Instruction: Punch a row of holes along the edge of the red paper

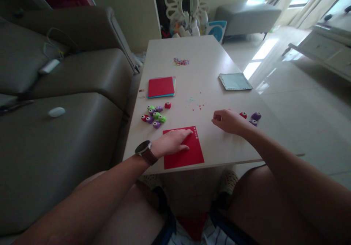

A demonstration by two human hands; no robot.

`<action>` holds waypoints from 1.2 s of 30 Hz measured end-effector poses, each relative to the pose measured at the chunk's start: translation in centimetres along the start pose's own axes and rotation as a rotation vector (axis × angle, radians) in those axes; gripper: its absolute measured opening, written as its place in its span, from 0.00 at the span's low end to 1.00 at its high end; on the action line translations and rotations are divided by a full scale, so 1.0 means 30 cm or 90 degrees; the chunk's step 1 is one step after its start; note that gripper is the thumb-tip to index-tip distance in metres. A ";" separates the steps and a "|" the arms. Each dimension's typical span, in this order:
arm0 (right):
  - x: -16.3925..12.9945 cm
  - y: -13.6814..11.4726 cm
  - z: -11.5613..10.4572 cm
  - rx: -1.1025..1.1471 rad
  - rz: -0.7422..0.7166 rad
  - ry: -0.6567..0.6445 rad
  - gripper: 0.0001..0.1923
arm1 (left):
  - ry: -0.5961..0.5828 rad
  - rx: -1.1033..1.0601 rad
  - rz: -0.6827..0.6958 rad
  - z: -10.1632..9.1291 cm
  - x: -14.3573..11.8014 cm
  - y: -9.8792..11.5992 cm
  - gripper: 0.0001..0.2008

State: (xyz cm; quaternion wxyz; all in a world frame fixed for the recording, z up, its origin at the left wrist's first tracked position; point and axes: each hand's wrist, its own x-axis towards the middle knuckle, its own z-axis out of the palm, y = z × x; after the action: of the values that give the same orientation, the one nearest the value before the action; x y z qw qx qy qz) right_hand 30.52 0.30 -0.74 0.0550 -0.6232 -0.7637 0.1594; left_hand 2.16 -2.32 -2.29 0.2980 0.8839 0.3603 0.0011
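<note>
A red sheet of paper (185,155) lies at the table's near edge, with small punched holes along its top and right edges. My left hand (175,141) rests flat on it, fingers stretched toward the holes at the top right corner. To the right of the sheet, my right hand (227,121) is held low over the table with its fingers curled in. What it holds, if anything, is hidden. Just beyond its wrist are a red craft punch (242,115) and purple craft punches (256,116). More green, purple and red craft punches (155,115) are grouped left of the sheet.
A stack of coloured paper (161,87) sits at the left edge. Pale blue paper with a punched border (235,81) lies at the right. Tiny paper bits (195,102) are scattered mid-table, and a colourful pile of bits (181,61) lies farther back. A sofa (65,128) flanks the table.
</note>
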 end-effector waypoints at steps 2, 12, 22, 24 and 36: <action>-0.006 -0.011 -0.003 0.019 -0.007 0.003 0.09 | 0.013 -0.028 -0.014 -0.029 0.001 -0.009 0.22; -0.028 -0.041 -0.007 0.023 -0.036 -0.004 0.08 | 0.229 0.126 -0.188 -0.191 -0.025 -0.230 0.13; -0.041 -0.066 -0.005 0.016 -0.065 -0.024 0.09 | 0.238 0.108 -0.202 -0.172 -0.012 -0.237 0.12; -0.044 -0.073 -0.002 0.021 -0.070 -0.024 0.08 | 0.260 0.076 -0.194 -0.172 -0.005 -0.221 0.10; -0.064 -0.169 0.096 0.328 -0.257 0.038 0.08 | 0.201 -0.428 0.010 -0.038 0.041 -0.008 0.14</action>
State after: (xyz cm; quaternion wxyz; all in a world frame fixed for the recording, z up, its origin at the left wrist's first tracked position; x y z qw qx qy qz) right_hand 25.38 -2.94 -1.65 0.2636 -0.4292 -0.8044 0.3151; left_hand 2.67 -0.79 -1.75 0.5122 0.7284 0.3748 0.2581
